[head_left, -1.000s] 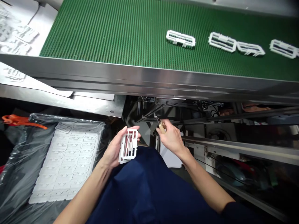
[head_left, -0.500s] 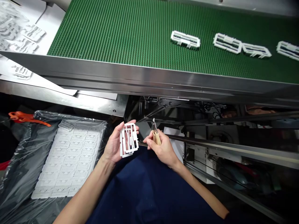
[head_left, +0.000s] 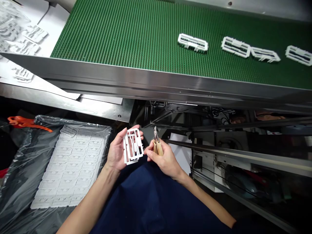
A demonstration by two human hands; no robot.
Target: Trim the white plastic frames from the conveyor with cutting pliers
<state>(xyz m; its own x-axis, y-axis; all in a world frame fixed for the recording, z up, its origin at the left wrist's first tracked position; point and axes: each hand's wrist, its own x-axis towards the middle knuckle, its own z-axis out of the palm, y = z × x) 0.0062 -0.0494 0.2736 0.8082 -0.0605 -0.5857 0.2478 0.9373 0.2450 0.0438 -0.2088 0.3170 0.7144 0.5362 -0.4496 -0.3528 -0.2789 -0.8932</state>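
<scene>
Left of the green belt [head_left: 117, 35], white paper [head_left: 55, 24] is bearing loose heaps of pale pieces [head_left: 35, 34]. On the belt's near side, below its left end, an orange object [head_left: 21, 122] is lying by the back corner of a plastic-lined container [head_left: 23, 175]. Flat white parts [head_left: 69, 165] are filling the container in close rows, with one piece sitting askew at the end nearest the belt. Next along the belt's near side, the left hand [head_left: 115, 154] is turning its palm up, thumb and fingers holding overlapping white frames [head_left: 136, 147] in front of the person. To its right, the right hand [head_left: 168, 161] is curling its fingers around the tan handles of cutters [head_left: 160, 148], whose tips are pointing toward the belt. On the belt's right half, more white frames [head_left: 193, 43] are lying in a line.
</scene>
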